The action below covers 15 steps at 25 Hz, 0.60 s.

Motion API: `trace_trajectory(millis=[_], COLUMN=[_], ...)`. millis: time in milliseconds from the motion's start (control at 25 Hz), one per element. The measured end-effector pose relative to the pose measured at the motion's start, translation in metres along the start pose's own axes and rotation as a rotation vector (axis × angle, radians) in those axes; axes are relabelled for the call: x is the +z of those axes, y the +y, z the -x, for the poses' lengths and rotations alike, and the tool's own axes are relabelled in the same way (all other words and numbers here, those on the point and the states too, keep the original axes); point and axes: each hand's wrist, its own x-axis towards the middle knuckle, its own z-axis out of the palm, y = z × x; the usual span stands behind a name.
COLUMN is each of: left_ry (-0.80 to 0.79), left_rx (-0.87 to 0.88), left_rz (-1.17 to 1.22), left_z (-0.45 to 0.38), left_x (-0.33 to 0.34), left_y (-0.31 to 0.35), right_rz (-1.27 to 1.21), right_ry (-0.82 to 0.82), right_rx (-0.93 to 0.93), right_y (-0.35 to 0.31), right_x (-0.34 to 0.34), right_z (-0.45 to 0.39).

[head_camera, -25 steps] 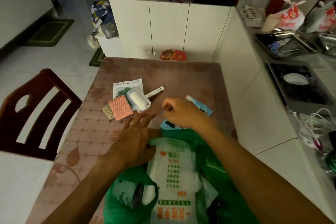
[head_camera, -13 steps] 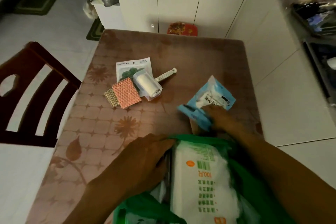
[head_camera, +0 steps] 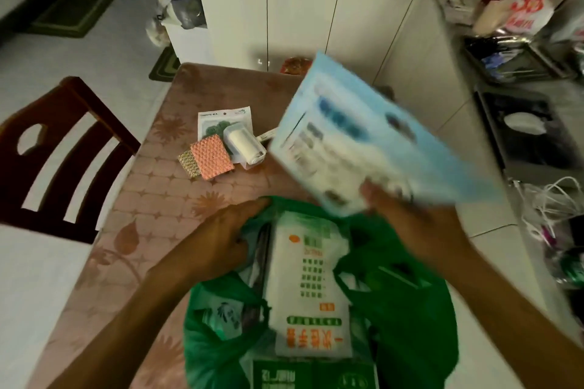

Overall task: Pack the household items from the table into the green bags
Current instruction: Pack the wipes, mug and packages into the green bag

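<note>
A green plastic bag (head_camera: 404, 319) lies open at the near edge of the table (head_camera: 177, 199), with a white packet printed in green and orange (head_camera: 309, 287) inside it. My left hand (head_camera: 218, 240) grips the bag's left rim. My right hand (head_camera: 407, 215) holds a blurred light-blue packet (head_camera: 363, 142) tilted in the air above the bag's mouth. Further back on the table lie a lint roller (head_camera: 243, 147), a pink scouring pad (head_camera: 211, 156), a small golden pad (head_camera: 188, 163) and a white packet with a green picture (head_camera: 218, 121).
A dark wooden chair (head_camera: 60, 155) stands at the table's left side. White cabinets (head_camera: 300, 9) rise behind the table. On the right, a counter carries trays (head_camera: 518, 63), plastic bags (head_camera: 521, 6) and white cables (head_camera: 556, 202).
My right hand has lifted the light-blue packet off the table and swung it up over the bag. My left hand has shifted from the table onto the bag's rim.
</note>
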Motion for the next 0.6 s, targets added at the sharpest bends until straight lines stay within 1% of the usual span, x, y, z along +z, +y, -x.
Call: trace_trajectory(millis=[40,80,120,160,200,240,280,320,360,440,480,520,560,600], left_ry=[-0.021,-0.041,-0.053,-0.065,-0.080,-0.098,-0.112,-0.118,-0.122,-0.115,-0.111,-0.105,-0.095,-0.076], left_rx=[0.025,0.042,0.057,0.062,0.047,0.012,-0.019,-0.035,-0.038,-0.022,-0.014,-0.008,-0.010,-0.026], left_rz=[0.027,0.042,0.056,0.076,0.087,0.075,0.056,0.044,0.038,0.017,-0.027,-0.102,-0.204,-0.316], left_z=[0.003,0.006,0.007,0.008,0.008,0.008,0.007,0.007,0.007,0.010,0.013,0.017,0.023,0.030], left_x=[-0.001,-0.001,-0.003,-0.005,-0.006,-0.008,-0.009,-0.009,-0.009,-0.010,-0.013,-0.017,-0.022,-0.029], left_y=[-0.001,0.000,0.000,0.001,0.003,0.005,0.008,0.010,0.012,0.020,0.024,0.025,0.026,0.028], right_rz=[0.062,0.058,0.035,0.072,0.145,0.218,0.258,0.333,0.468,0.882,1.039,1.151,1.230,1.246], right_ry=[-0.025,-0.095,-0.214,-0.358,-0.438,-0.459,-0.472,-0.487,-0.545,-0.713,-0.758,-0.758,-0.713,-0.635], right_rx=[-0.046,-0.050,-0.046,-0.077,-0.146,-0.176,-0.097,0.030,0.147,0.307,0.352,0.396,0.428,0.439], right_y=[-0.012,-0.018,-0.015,-0.008,0.000,0.009,0.014,0.021,0.026,0.036,0.037,0.037,0.035,0.030], right_x=[0.004,0.007,0.010,0.013,0.013,0.009,0.004,-0.002,-0.007,-0.021,-0.026,-0.030,-0.034,-0.041], right_z=[0.029,0.053,0.072,0.088,0.103,0.115,0.121,0.125,0.129,0.127,0.124,0.122,0.119,0.116])
